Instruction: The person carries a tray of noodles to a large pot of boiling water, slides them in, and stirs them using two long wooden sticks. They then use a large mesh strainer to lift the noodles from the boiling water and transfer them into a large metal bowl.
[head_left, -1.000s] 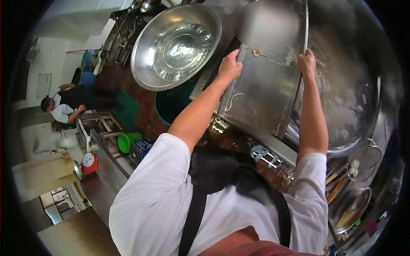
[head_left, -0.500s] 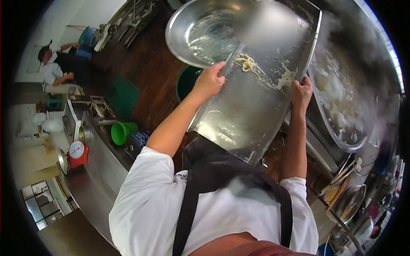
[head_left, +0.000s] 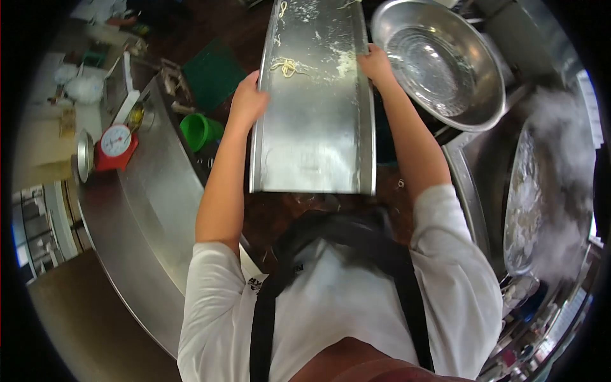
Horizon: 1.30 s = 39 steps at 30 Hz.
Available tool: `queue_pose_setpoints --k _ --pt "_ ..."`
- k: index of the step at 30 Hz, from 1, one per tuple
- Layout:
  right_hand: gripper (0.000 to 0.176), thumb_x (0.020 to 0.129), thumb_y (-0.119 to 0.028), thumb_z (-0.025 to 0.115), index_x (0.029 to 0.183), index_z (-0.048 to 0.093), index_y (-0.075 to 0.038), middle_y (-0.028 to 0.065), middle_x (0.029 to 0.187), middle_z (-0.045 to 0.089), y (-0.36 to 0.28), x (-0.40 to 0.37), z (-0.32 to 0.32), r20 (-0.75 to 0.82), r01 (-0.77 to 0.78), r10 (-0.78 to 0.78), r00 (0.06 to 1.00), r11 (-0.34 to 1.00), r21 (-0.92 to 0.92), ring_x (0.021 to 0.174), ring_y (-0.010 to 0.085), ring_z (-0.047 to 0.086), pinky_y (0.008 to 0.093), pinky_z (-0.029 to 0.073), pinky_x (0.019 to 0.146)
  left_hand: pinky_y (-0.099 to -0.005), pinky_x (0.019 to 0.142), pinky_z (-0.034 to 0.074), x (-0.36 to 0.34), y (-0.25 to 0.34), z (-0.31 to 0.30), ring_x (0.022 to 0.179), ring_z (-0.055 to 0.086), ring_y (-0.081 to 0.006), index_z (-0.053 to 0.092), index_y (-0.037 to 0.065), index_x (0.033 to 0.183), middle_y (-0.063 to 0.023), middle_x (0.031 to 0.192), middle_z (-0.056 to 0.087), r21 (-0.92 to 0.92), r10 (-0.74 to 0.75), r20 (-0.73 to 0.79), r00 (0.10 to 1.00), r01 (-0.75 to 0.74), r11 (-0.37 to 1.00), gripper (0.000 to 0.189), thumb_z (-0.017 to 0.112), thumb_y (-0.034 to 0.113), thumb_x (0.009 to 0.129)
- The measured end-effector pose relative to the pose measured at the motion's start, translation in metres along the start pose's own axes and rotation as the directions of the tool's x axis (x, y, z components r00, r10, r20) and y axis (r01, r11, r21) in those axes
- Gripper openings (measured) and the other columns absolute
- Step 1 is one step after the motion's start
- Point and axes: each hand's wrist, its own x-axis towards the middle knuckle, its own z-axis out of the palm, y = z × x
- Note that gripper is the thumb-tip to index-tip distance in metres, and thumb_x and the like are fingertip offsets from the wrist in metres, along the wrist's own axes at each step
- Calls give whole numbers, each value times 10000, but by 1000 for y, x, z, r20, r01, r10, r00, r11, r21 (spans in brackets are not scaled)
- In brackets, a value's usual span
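Note:
A long metal tray (head_left: 316, 143) with raised side edges is held out in front of me. My left hand (head_left: 248, 100) is closed around its left edge, and my right hand (head_left: 375, 65) grips the right edge a little farther up. A small tangle of noodles (head_left: 286, 67) lies on the tray near the left side, with a few more strands and whitish flour-like smears toward the far end. Just right of the tray stands a wide metal basin (head_left: 439, 63) with clear liquid in it. The far end of the tray runs out of view.
Steam rises from a large vat of bubbling liquid (head_left: 525, 197) at the right. Along the left runs a metal counter (head_left: 149, 216) with a red dial scale (head_left: 116, 143). A green bucket (head_left: 198, 132) and a green mat (head_left: 213, 75) lie beyond it.
The tray has swung left, away from the vat and basin, and now points straight ahead. Both hands have kept their grip on it. My view has turned with it.

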Motion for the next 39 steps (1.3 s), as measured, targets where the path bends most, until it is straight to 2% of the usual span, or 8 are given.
queue_pose_setpoints --k 6,18,26,32,34,36,38,39 --pt "311 747 -187 619 913 703 62 293 885 688 41 -4 161 232 6 46 972 975 -221 880 427 692 450 530 787 -375 735 528 7 -132 -30 800 701 -271 729 -7 963 -183 846 715 -46 -395 123 910 403 914 336 599 -14 654" --pt "318 793 -176 617 1005 714 40 289 1046 691 46 125 362 455 -164 276 847 949 -271 1035 413 674 445 530 899 -313 677 500 128 -299 -75 766 618 -176 670 -41 1133 -60 891 681 -95 -573 168 802 592 800 489 610 -64 648" --pt "312 821 -176 608 1050 668 27 283 1024 691 -84 360 345 153 -222 201 968 966 135 989 424 673 457 525 848 -422 816 529 448 -194 -188 923 694 -379 679 24 1088 -228 977 710 108 -45 63 997 38 993 393 534 -11 724" --pt "480 928 -200 589 1354 472 -14 267 1149 670 -92 474 408 -19 -319 341 940 897 306 1093 421 642 457 506 927 -443 799 565 566 7 -150 896 703 -355 502 -57 1359 -231 917 707 735 198 345 917 -396 551 578 569 50 794" --pt "534 973 -265 590 1385 416 27 258 1234 632 -70 522 437 143 -463 489 861 633 621 1121 396 629 440 493 967 -433 699 578 587 16 -124 773 710 -331 473 -95 1367 -170 802 696 668 289 466 836 -547 505 559 562 77 843" --pt "516 970 -275 610 1345 438 35 235 1252 616 -14 550 478 446 -472 479 756 -73 879 1094 354 628 437 491 967 -415 630 571 613 1 -104 702 707 -306 449 -97 1383 -139 774 691 632 366 482 796 -606 484 545 535 78 874" --pt "497 960 -255 630 1321 459 41 230 1256 609 -11 587 484 447 -446 512 733 -133 885 1082 328 628 433 493 960 -417 618 561 662 -12 -108 698 706 -294 432 -83 1400 -141 772 681 584 363 556 748 -662 469 548 529 87 888" --pt "486 953 -231 639 1316 470 43 236 1250 610 -52 604 464 297 -489 602 741 180 854 1085 322 628 431 497 954 -416 612 558 698 -22 -114 695 705 -292 429 -82 1402 -141 778 681 562 375 588 717 -695 448 549 528 86 889"
